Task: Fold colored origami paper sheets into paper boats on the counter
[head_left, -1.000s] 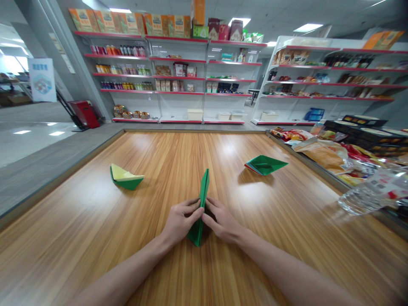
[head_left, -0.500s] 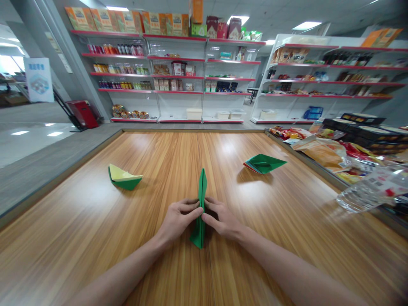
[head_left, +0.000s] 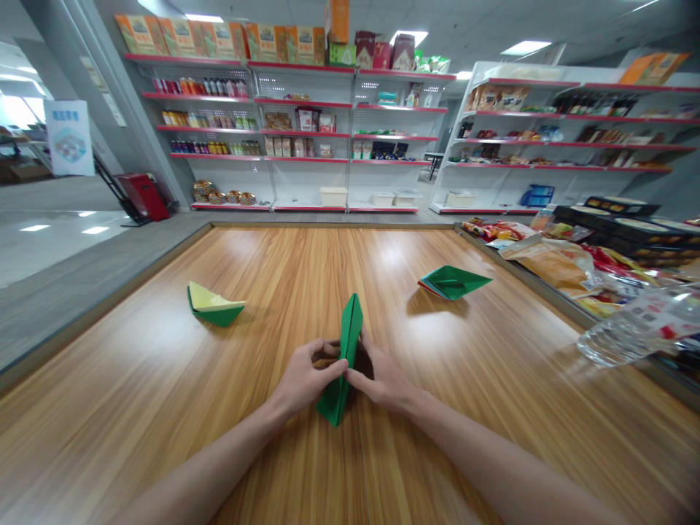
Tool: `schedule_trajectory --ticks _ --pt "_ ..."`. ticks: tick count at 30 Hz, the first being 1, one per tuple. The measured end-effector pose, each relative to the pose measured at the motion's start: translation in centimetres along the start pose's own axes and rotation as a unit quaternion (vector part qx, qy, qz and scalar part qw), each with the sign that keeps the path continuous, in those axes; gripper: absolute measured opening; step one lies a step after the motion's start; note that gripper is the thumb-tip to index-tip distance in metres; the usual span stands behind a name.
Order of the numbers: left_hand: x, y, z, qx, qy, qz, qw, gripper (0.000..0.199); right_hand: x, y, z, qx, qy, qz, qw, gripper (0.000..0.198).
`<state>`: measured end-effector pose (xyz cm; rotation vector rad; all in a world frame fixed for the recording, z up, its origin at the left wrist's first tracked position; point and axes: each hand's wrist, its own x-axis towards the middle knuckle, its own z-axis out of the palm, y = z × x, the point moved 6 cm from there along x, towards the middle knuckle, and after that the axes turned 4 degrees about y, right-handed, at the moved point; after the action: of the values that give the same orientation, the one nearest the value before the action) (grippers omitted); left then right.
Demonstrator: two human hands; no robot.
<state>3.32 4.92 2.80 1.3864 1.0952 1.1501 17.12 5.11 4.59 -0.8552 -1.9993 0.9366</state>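
Note:
Between my two hands is a long piece of folded green paper (head_left: pixel 352 321), pointed at its far end and creased down the middle. My left hand (head_left: pixel 309 372) grips it from the left, thumb on the near part of the crease. From the other side my right hand (head_left: pixel 383 373) pinches it, its thumb close to the left one. The fingertips behind the paper are partly hidden. Off to the left lies a folded paper boat (head_left: pixel 216 306), green outside and yellow inside. A second green folded paper piece (head_left: pixel 455 282), with red and white edges, rests to the right.
The wooden tabletop (head_left: pixel 284 270) has a raised dark rim. Along its right side are a clear plastic bottle (head_left: pixel 628 335), snack bags (head_left: pixel 552 259) and stacked black boxes (head_left: pixel 628 222). Stocked shelves (head_left: pixel 306 131) stand beyond the table.
The green paper has tilted, its far tip moving right and its near end left, so more of its upper face shows. My right fingers have shifted slightly outward and up along it.

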Motion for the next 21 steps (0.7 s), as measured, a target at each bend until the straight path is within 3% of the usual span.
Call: schedule_trajectory --ticks 6,11,16,21 --pt "0.1 -0.4 -0.2 0.011 0.005 0.002 1.000 0.023 0.0 0.8 0.1 -0.014 0.005 0.029 0.999 0.061" --pt "0.0 -0.3 -0.1 0.019 0.023 0.014 0.999 0.055 0.0 0.1 0.2 -0.061 0.026 0.010 0.998 0.071" --pt "-0.3 0.5 0.4 0.072 0.026 0.027 0.997 0.052 -0.3 -0.7 0.0 -0.188 0.081 0.003 0.979 0.069" --pt "-0.6 1.0 0.3 0.143 0.049 0.072 0.986 0.059 -0.6 -1.1 0.3 -0.194 0.089 -0.005 0.977 0.078"
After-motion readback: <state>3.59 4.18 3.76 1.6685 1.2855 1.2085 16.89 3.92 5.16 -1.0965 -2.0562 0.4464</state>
